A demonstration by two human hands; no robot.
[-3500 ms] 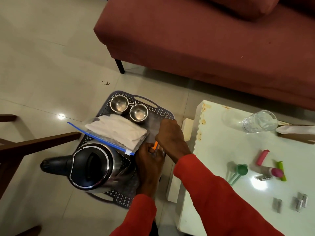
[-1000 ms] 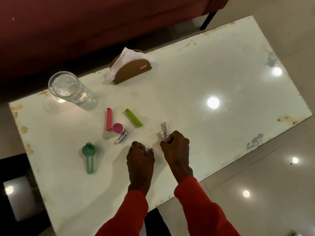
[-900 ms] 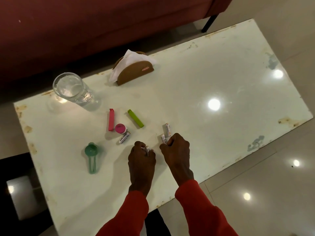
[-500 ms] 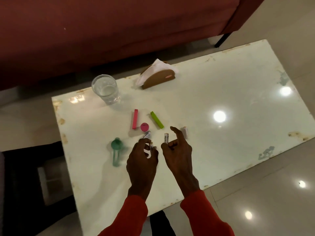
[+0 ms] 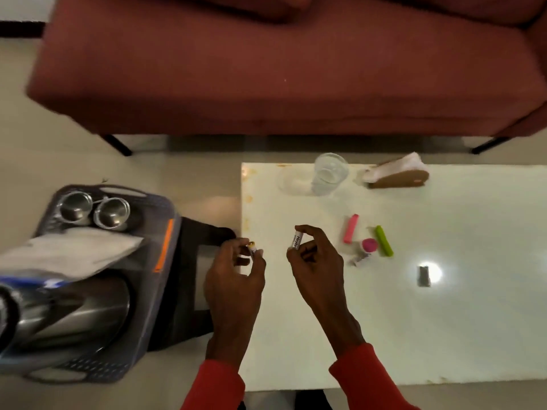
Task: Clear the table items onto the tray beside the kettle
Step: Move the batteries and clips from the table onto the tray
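Far left, on the floor: grey perforated tray (image 5: 142, 335) carrying a steel kettle (image 5: 68, 309), a zip bag with white cloth (image 5: 68, 253), two steel cups (image 5: 94, 210) and an orange clip (image 5: 164, 245) along its right rim. Left hand (image 5: 233, 279) hovers over the table's left edge, thumb and fingers pinched on a small battery (image 5: 252, 249). Right hand (image 5: 318, 261) just beside it, above the white table (image 5: 444, 335), pinching a second battery (image 5: 296, 240) upright between thumb and forefinger. Further right on the table: glass of water (image 5: 328, 173), napkin holder (image 5: 396, 174), pink clip (image 5: 351, 228), pink-capped item (image 5: 368, 247) with another battery (image 5: 359, 257) against it, green clip (image 5: 384, 245), one more battery (image 5: 424, 276) in the lamp glare. Risks, judged: small smooth cylinders in fingertip pinches could slip over the gap between table and tray and roll across the tile; set down, they may roll on the tray floor or lodge in the perforations; a reach past the kettle could knock the cups. Writing: right-hand battery label begins "Heybr"; the rest is hidden. Left battery's print is too small to read.
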